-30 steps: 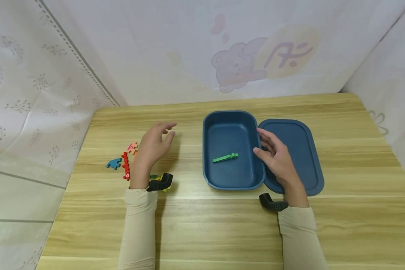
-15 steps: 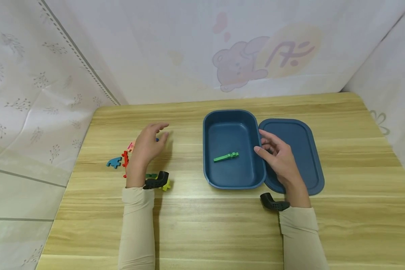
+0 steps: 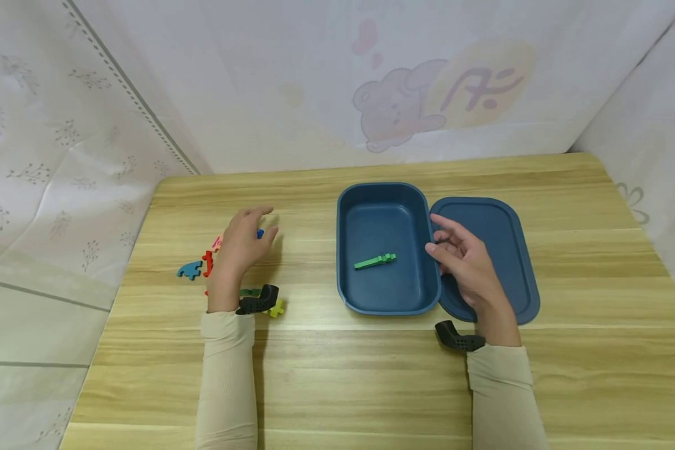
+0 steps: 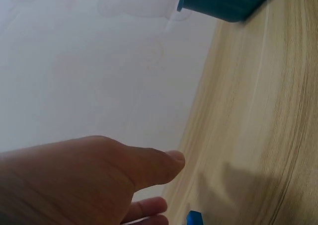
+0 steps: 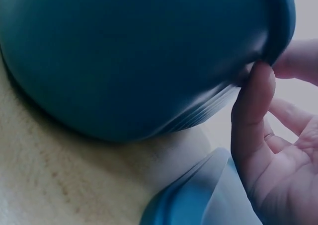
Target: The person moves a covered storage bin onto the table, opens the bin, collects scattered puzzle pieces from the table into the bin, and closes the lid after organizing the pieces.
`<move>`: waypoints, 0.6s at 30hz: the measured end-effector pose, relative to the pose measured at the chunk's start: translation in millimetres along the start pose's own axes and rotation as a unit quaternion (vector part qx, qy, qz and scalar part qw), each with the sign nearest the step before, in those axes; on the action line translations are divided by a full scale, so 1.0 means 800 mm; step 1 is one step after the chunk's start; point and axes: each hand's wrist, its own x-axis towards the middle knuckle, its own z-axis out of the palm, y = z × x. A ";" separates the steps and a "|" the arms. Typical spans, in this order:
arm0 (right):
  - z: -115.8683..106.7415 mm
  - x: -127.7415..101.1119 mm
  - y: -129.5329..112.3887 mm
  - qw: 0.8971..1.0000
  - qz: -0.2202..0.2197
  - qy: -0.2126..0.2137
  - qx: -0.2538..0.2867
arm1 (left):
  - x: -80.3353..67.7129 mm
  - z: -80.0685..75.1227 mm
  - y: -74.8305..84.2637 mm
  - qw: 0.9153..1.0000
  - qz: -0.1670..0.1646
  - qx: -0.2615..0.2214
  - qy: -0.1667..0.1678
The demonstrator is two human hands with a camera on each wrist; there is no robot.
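The left hand (image 3: 242,247), open, reaches for a blue piece (image 3: 260,234) beside the scattered pieces (image 3: 194,270); a clean pinch is needed. The right hand (image 3: 464,262), open, seemingly steadies the box (image 3: 385,250).

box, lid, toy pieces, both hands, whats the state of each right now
box: open, upright on the table, one piece inside
lid: off, lying flat right of the box
green piece: lying flat on the box floor
toy pieces: loose on the table, left of the box
small blue piece: on the table at the left fingertips
left hand: relaxed, holding nothing
right hand: open, thumb touching the box rim
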 end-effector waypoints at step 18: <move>-0.003 -0.001 -0.005 0.997 0.053 -0.010 0.064 | 0.002 0.001 -0.009 0.999 -0.039 0.015 -0.033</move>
